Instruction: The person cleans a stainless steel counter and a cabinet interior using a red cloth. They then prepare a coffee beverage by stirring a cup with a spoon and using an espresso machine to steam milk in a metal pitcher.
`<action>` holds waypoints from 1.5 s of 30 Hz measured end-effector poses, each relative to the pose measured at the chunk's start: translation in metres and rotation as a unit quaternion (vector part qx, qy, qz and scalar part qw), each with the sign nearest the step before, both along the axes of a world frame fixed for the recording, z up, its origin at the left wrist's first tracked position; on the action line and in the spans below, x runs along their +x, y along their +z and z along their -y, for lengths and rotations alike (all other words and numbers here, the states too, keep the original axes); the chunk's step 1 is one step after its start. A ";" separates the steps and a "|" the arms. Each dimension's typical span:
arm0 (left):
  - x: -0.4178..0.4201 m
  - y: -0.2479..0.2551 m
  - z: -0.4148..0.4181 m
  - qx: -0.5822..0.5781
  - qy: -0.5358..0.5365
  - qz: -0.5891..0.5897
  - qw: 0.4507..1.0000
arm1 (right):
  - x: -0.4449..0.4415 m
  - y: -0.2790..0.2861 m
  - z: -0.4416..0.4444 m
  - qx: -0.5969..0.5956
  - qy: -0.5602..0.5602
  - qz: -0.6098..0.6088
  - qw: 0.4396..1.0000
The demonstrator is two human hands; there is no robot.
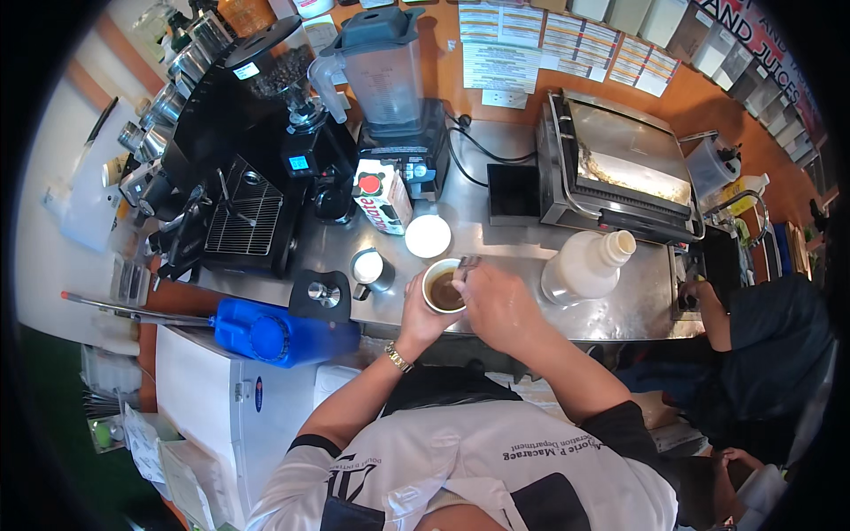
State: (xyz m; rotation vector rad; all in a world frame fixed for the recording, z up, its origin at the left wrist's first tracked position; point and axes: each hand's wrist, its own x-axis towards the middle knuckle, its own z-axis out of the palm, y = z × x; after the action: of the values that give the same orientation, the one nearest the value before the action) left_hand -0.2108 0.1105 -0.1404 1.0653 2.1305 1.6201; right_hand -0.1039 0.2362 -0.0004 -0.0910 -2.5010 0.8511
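My left hand (422,320) is wrapped around a white paper cup (429,277) above the counter's front edge. Brown coffee (446,293) shows inside it. At the cup's right rim, my right hand (501,306) grips a small metal utensil (469,263); its lower part is hidden, so its exact kind is unclear. Just behind the cup is a bright white round container or lid (428,236). A metal milk pitcher (373,271) with white liquid stands left of my left hand. Right of my right hand is a large translucent plastic jug (581,269).
An espresso machine (246,222), coffee grinder (302,143), blender (392,86) and milk carton (384,197) stand back left. A tamper (324,294) rests on a black mat, near a blue jerrycan (265,335). A contact grill (621,159) is back right. Another person (773,352) works at far right.
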 end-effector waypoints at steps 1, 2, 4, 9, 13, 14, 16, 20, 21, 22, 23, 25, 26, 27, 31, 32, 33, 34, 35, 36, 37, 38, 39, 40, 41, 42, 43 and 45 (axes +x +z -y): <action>-0.002 -0.005 0.002 -0.004 0.002 0.004 1.000 | 0.001 0.003 0.002 0.006 0.012 0.012 1.000; -0.004 -0.011 0.005 -0.009 0.004 0.007 1.000 | -0.003 0.000 0.004 -0.002 0.021 0.003 1.000; -0.004 -0.012 0.004 -0.010 -0.005 0.013 1.000 | -0.012 -0.008 0.004 -0.015 0.036 -0.015 0.999; -0.004 -0.009 0.009 -0.024 0.001 0.028 0.999 | -0.011 0.000 0.004 0.000 0.043 0.020 0.999; -0.006 -0.023 0.010 -0.014 -0.016 0.046 0.999 | -0.016 -0.005 0.005 -0.040 0.090 -0.003 0.995; -0.003 -0.023 0.008 0.001 -0.008 0.037 0.999 | -0.017 -0.008 0.002 -0.034 0.079 -0.008 0.996; 0.000 -0.013 0.006 0.017 0.000 0.036 0.999 | -0.020 -0.012 -0.004 -0.024 0.061 -0.020 0.998; 0.001 0.007 -0.001 0.031 -0.002 0.084 0.996 | -0.010 0.001 -0.008 -0.044 0.024 0.025 0.998; -0.001 0.011 -0.003 0.040 -0.002 0.095 0.995 | -0.011 0.007 -0.012 -0.066 0.024 0.024 0.997; -0.004 0.007 -0.003 0.047 -0.013 0.120 0.992 | -0.011 0.013 -0.015 -0.087 0.024 0.023 0.996; -0.003 0.006 -0.001 0.047 0.001 0.094 0.994 | -0.009 0.022 -0.019 -0.097 0.020 0.003 0.995; -0.004 0.006 0.002 0.046 0.030 0.038 0.998 | -0.005 0.043 -0.025 -0.118 0.015 -0.040 0.992; -0.006 0.004 0.003 0.046 0.029 0.031 0.998 | -0.002 0.053 -0.026 -0.124 0.018 -0.049 0.991; -0.008 0.003 0.003 0.047 0.029 0.024 0.998 | 0.002 0.063 -0.028 -0.130 0.021 -0.056 0.990; -0.014 0.000 0.006 -0.003 -0.006 0.016 1.000 | 0.009 0.086 -0.032 -0.137 0.031 -0.073 0.987; -0.014 0.000 0.006 -0.004 -0.005 0.007 1.000 | 0.011 0.089 -0.033 -0.134 0.037 -0.081 0.987; -0.013 0.001 0.006 -0.005 -0.003 -0.002 1.000 | 0.012 0.092 -0.034 -0.131 0.043 -0.089 0.986; -0.013 0.001 0.006 -0.007 0.000 -0.011 1.000 | 0.014 0.093 -0.035 -0.129 0.049 -0.097 0.986; -0.013 0.000 0.006 -0.001 0.001 -0.010 1.000 | 0.014 0.092 -0.035 -0.130 0.051 -0.098 0.985; -0.013 -0.001 0.005 0.006 0.000 -0.008 1.000 | 0.016 0.090 -0.036 -0.130 0.051 -0.098 0.985; -0.013 -0.003 0.005 0.012 0.000 -0.006 1.000 | 0.016 0.087 -0.036 -0.130 0.051 -0.099 0.985; -0.012 -0.004 0.005 0.015 0.014 -0.008 1.000 | 0.016 0.081 -0.035 -0.140 0.059 -0.111 0.982; -0.012 -0.004 0.004 0.017 0.027 -0.011 0.999 | 0.016 0.073 -0.034 -0.150 0.065 -0.123 0.979; -0.011 -0.004 0.004 0.020 0.042 -0.014 0.999 | 0.015 0.064 -0.032 -0.160 0.072 -0.135 0.975; -0.011 -0.003 0.003 0.025 0.041 -0.006 0.999 | 0.016 0.058 -0.031 -0.143 0.075 -0.094 0.982; -0.010 -0.003 0.003 0.029 0.040 0.002 0.999 | 0.017 0.051 -0.030 -0.127 0.078 -0.053 0.987; -0.010 -0.003 0.003 0.034 0.040 0.011 0.999 | 0.017 0.044 -0.030 -0.110 0.081 -0.011 0.991; -0.010 -0.003 0.003 0.032 0.035 -0.001 0.999 | 0.014 0.032 -0.032 -0.146 0.057 -0.044 0.987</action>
State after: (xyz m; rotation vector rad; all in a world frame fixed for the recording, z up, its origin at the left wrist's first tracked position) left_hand -0.2204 0.1071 -0.1429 1.0213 2.1541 1.7310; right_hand -0.0902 0.2677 0.0313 -0.0069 -2.3013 1.2385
